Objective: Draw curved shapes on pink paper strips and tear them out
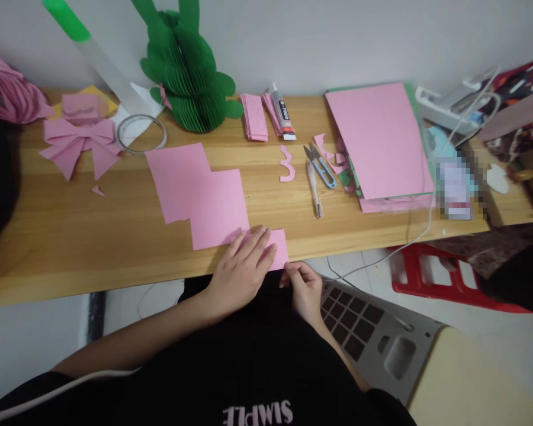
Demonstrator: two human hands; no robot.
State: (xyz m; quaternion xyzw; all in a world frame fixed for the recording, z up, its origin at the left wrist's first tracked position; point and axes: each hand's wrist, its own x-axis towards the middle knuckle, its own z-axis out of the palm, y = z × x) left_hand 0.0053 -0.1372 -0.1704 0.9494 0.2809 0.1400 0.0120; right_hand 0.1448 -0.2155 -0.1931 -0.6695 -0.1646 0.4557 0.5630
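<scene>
Evidently, with twelve o'clock toward the wall (288,41), we have the small pink paper (281,248) on the six o'clock side of the table (93,236), right along its near edge. Our left hand (240,269) comes in from eight o'clock and lies flat, fingers extended, pressing without gripping anything; our right hand (305,287), between four and five o'clock, pinches the near right corner between thumb and fingers. To do this holding step well, we judge it best to spread the left hand's pressure evenly, so the paper cannot skid or turn, and to handle the corner with a light pinch, since a hard one could crease it. That corner sits about at the table's edge, so we do well to support it from below. Lining up edges by sight before bearing down seems wise too.

As for looks, the small pink paper is plain and straight-edged where it shows, with a square-looking corner on the far right. Our fingers hide its left part, so we cannot tell whether it is folded or joined to the larger pink sheets (220,210) at ten o'clock. Those lie flat in a stepped outline. At one o'clock from the paper, blue-handled snips (322,165) rest beside a clear-barrelled pen or knife (313,188).
</scene>
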